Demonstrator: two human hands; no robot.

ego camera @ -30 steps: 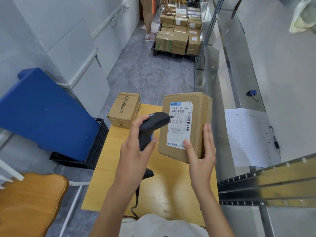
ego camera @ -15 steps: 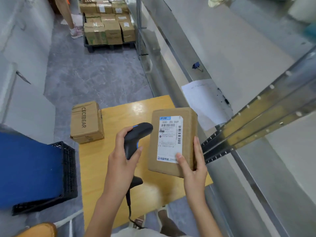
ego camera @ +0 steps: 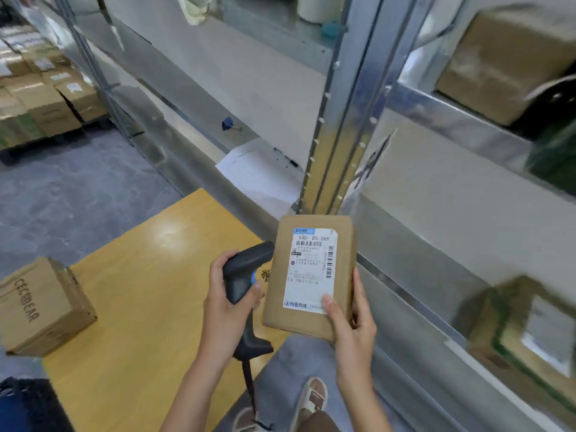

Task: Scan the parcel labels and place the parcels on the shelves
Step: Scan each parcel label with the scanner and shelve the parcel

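Note:
My right hand [ego camera: 352, 325] grips the lower right corner of a brown cardboard parcel [ego camera: 280, 307], thumb on its white shipping label [ego camera: 313, 269], which reads 530-D5 069. My left hand [ego camera: 224, 304] holds a black barcode scanner [ego camera: 244, 275] by its handle, its head pointing at the parcel's left side. The parcel is held above the edge of a yellow wooden table [ego camera: 149, 307], close to a metal shelf unit [ego camera: 339, 126]. A second parcel marked CECBEAR [ego camera: 40, 307] lies on the table's left end.
The shelves on the right hold a blurred brown box [ego camera: 505, 60] above and a green-edged box [ego camera: 523, 335] below. A sheet of paper [ego camera: 258, 176], a pen and a blue binder clip [ego camera: 228, 123] lie on a shelf. Stacked cartons [ego camera: 43, 101] stand on the floor far left.
The view has swung right toward the shelves. Both hands have carried the parcel and scanner right, off the table's middle to its edge beside the shelf post.

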